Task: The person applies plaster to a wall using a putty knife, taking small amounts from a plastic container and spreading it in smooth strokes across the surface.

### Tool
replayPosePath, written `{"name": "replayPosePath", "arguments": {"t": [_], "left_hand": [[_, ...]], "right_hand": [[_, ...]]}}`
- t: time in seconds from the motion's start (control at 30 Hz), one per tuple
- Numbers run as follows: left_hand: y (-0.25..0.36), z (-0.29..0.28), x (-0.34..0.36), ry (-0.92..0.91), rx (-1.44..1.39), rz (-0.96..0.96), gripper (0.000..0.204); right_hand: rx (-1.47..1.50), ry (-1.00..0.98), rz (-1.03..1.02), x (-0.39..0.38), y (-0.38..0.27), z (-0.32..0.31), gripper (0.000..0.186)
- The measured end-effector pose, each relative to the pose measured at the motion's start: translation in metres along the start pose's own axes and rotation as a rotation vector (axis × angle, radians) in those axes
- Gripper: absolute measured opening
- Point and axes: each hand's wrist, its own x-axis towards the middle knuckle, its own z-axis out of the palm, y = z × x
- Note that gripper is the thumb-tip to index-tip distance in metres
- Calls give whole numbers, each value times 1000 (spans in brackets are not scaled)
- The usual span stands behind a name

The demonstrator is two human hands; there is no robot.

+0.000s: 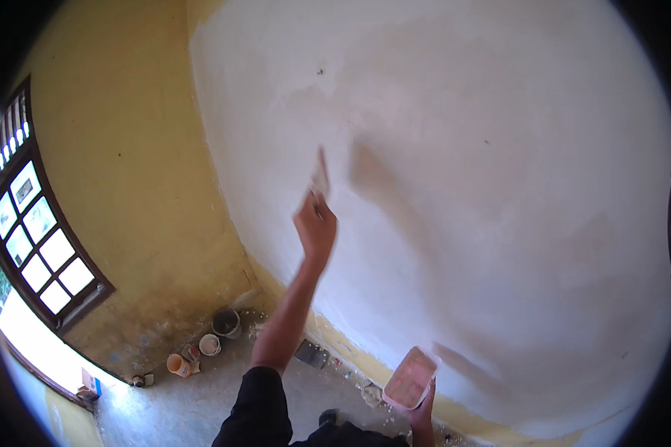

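Along your left: a dark-framed window [36, 242] with bright panes, then a yellow wall [142, 186], scuffed and stained low down. On the grey floor [171, 406] below stand a small box [89, 381], an orange bucket [183, 370], a white pail [213, 353] and a dark bucket [236, 332]; pale crumbs lie scattered by the wall's foot. Past the corner, a broad white wall [499, 74] shows uneven patches and a few small pits. Markings on an upper window pane and on the box: too small to read. Your left arm reaches up from a black sleeve; the left hand [317, 223] is closed around a thin, blurred tool [320, 175], upright before the white wall; contact cannot be told. Lower right, your right hand [423, 406] grips a rectangular tub [400, 374], tilted, pinkish material inside; its fingers are partly hidden.
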Motion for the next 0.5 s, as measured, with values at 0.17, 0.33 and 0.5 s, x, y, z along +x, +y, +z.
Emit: {"name": "replayPosePath", "arguments": {"t": [0.17, 0.33, 0.5], "left_hand": [[-29, 8, 62, -29, 59, -161, 17], [26, 49, 41, -59, 44, 38, 14], [112, 29, -42, -369, -91, 62, 38]], "right_hand": [[73, 77, 111, -34, 3, -20, 59], [-88, 57, -20, -23, 4, -3, 59], [-104, 75, -36, 0, 20, -27, 59]]}}
